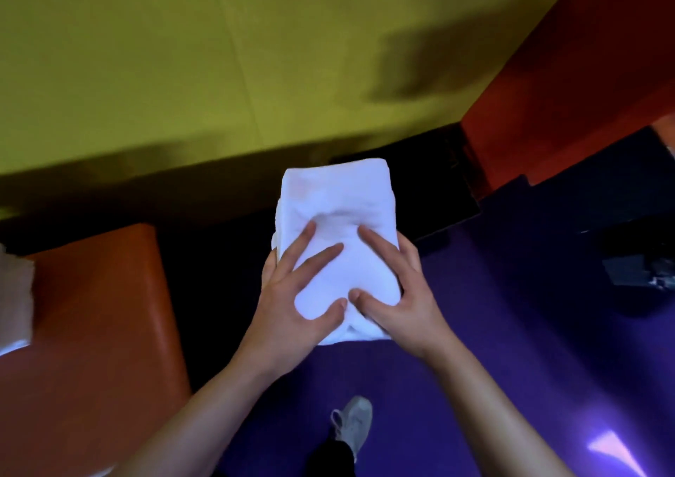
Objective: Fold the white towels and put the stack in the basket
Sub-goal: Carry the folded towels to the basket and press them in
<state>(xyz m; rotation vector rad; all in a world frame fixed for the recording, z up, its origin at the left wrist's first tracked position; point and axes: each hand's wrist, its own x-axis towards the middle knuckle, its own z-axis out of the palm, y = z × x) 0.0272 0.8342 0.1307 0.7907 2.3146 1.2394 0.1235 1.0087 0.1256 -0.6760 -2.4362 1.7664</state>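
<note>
left hand, right hand: thumbs and fingers clamp the folded white towel stack, carried over the purple floor | folding apparently done | basket unseen, placing remains

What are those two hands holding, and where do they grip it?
A stack of folded white towels, held at its near end by the left hand and right hand.

orange seat left, purple floor open right
</note>
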